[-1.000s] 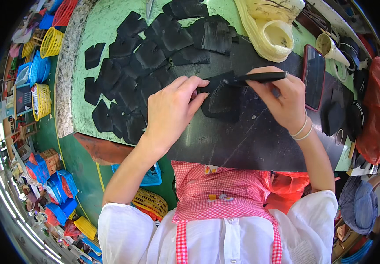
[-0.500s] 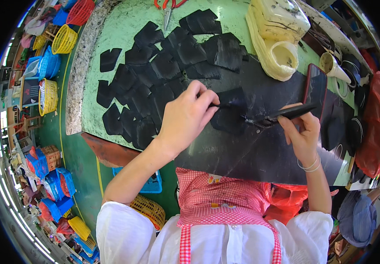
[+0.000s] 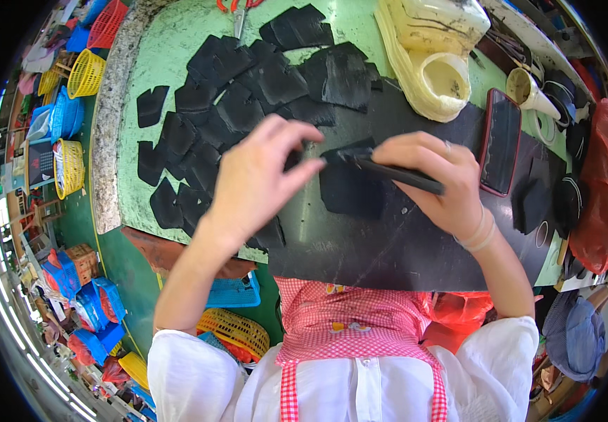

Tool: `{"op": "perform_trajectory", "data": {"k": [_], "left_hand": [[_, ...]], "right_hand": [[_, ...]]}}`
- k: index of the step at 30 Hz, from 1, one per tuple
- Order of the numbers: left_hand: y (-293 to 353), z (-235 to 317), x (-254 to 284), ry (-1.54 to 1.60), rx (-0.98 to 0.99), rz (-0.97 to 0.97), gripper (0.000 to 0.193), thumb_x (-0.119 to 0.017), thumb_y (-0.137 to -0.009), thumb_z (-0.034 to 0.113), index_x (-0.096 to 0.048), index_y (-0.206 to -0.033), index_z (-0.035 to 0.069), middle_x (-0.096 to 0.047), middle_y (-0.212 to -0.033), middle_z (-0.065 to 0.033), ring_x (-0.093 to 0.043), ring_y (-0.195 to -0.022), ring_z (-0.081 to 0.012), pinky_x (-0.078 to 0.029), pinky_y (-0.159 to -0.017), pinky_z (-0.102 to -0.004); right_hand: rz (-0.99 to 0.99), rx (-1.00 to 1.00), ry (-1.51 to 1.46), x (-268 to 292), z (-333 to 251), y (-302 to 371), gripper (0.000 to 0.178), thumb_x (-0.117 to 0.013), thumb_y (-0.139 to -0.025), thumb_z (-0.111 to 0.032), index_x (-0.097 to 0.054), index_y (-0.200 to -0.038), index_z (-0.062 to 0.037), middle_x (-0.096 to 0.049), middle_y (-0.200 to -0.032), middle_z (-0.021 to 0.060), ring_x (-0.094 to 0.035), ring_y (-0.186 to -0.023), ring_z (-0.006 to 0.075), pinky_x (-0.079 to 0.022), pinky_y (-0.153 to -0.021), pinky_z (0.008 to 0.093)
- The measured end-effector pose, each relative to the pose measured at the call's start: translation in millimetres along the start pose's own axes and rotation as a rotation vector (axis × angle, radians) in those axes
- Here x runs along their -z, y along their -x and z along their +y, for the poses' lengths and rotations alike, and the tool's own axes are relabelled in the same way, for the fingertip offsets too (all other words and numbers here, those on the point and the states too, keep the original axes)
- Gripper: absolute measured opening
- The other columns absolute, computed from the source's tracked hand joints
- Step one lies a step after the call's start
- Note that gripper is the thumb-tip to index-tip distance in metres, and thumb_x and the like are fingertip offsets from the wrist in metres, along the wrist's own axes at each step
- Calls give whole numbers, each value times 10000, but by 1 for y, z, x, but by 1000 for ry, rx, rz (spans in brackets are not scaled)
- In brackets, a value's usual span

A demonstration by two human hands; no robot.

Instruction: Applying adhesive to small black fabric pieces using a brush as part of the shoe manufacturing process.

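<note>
Scene: I look down on a green worktable [image 3: 177, 42] strewn with cut black pieces [image 3: 248, 91], a large black sheet [image 3: 388, 246] laid across its near edge.

Left hand: my left hand [image 3: 255, 186] hovers over the sheet's left part, fingers curled, thumb and forefinger reaching toward the edge of a small black piece [image 3: 350, 186]; whether they pinch it I cannot tell.

Right hand: my right hand [image 3: 438, 183] is closed around a slim black tool [image 3: 395, 176], its tip lying at the top edge of the small piece.

Piece in work: it lies flat on the sheet, between both hands, apart from the heap further up the table.

Step in hand: by my reading, marking or trimming the piece, tool tip at its upper edge.

Next move: I judge it calls for a firm hold on the piece's left edge so it cannot slide under the tool.

Surroundings: cream moulded containers [image 3: 434, 63] top right, a dark phone [image 3: 501, 141] beside the right hand, red-handled scissors [image 3: 237, 10] at the far edge, coloured baskets [image 3: 72, 162] on the floor at left.
</note>
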State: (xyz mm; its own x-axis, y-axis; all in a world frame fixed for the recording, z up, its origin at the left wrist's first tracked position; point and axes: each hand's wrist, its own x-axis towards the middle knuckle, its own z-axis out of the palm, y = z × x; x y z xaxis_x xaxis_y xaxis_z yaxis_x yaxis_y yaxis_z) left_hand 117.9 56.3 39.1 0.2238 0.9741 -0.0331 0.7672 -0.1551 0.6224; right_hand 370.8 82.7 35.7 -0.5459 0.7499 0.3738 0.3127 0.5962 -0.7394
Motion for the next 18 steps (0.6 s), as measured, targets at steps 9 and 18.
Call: {"op": "perform_trajectory", "data": {"k": [9,18], "left_hand": [[25,9,-21,-99,44,11,229,-747,-815,198,-685,-1031,159,-620,-942,-15,-670,-802,-205,-533,-665,-322],[15,-16,-9,-24,-85,107,159,-696,-874,158,-653,-1018,107,-596,-943,-43,-641,-818,-172,-519,-723,-292]], "right_hand": [[-100,72,111,1,-1,9,333,-665,-645,2,-679,-952,-124,-677,-891,20,-666,-706,229,-525,-606,351],[-126,-151,-173,10,-21,46,233,-695,-751,58,-705,-954,-57,-687,-860,89,-664,-702,230,-514,-616,309]]}}
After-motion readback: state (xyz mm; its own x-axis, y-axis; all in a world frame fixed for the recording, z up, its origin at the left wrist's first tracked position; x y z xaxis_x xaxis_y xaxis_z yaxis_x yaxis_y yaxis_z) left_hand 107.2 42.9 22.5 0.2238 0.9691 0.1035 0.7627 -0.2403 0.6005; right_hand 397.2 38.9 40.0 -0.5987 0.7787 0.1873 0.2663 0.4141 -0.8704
